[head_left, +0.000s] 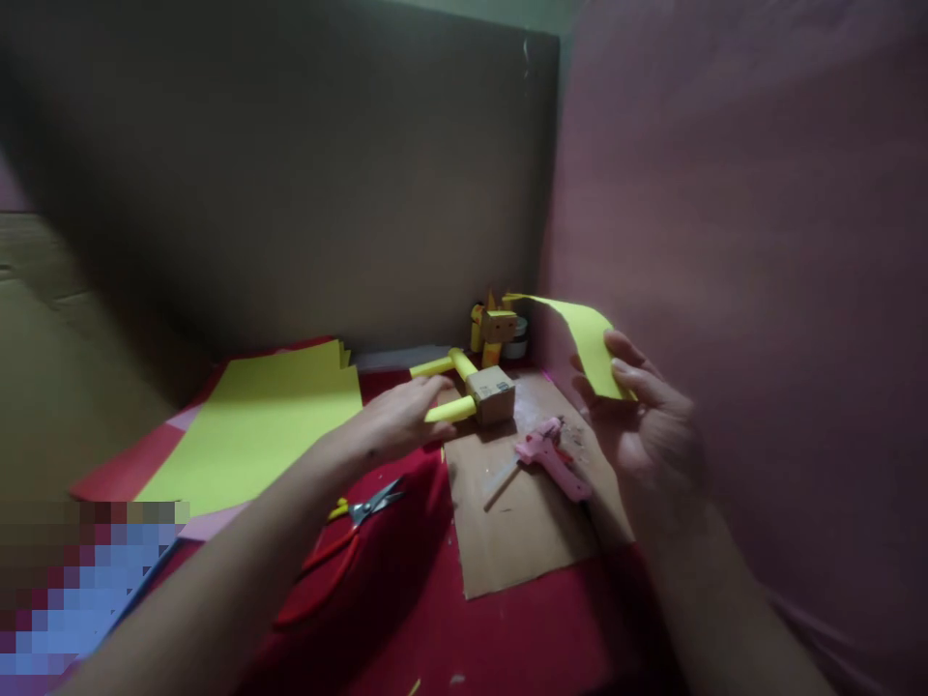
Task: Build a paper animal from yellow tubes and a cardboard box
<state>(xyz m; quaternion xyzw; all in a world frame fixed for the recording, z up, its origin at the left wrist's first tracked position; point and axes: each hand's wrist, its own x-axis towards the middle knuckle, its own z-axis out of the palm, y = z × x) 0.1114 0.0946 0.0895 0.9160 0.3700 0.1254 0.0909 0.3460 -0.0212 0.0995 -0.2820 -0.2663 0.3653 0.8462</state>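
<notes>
A grey panel stands beyond both my hands, and a pink wall runs along the outer side of my right hand. Below my grips lies a red surface. To the left of my left hand are the big yellow sheets. Between my forearms I have a brown cardboard sheet. Nearer me than my left fingers, beside that forearm, lie red-handled scissors, blades parted.

My right hand is closed on one end of a yellow strip, thumb against fingers; the rest arches away to the left. My left fingers are at the yellow tubes, touching the nearest one, but I cannot tell whether they squeeze it. Those tubes join a small cardboard box just right of my left fingertips.

A pink glue gun lies on the cardboard, between my hands and nearer me than the box. Beyond the box stands a small box-headed figure, with a little tin beside it. Smallest is the pale rod at the glue gun, pointing back towards me.
</notes>
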